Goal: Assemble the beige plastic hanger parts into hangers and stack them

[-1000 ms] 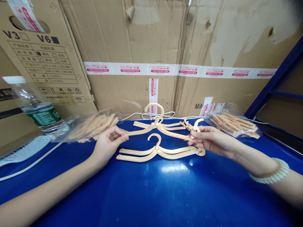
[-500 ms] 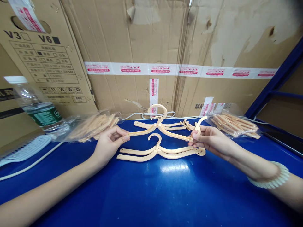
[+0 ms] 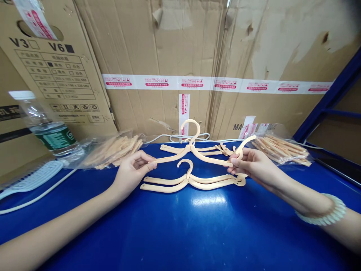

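Note:
A cream hanger (image 3: 210,159) is held up between my two hands, its hook pointing upward. My left hand (image 3: 132,171) pinches the end of its left arm. Its right end is in the closed fingers of my right hand (image 3: 249,165), where a curved cream hook piece (image 3: 246,145) also sticks out above the thumb. Below, on the blue table, lies a set of cream hangers (image 3: 166,188) with arms side by side and a hook at the middle. Behind the held hanger are more cream hangers (image 3: 169,149), partly hidden by it.
Clear plastic bags of cream pieces lie at left (image 3: 113,150) and right (image 3: 282,148). A water bottle (image 3: 53,131), a pale hairbrush (image 3: 42,177) and a white cable (image 3: 39,199) are on the left. Cardboard boxes (image 3: 169,45) stand behind the blue table (image 3: 180,233).
The held hanger has turned slightly, its hook now higher and facing the other way. The hook piece by my right hand has swung a little to the right. Both hands keep their grip.

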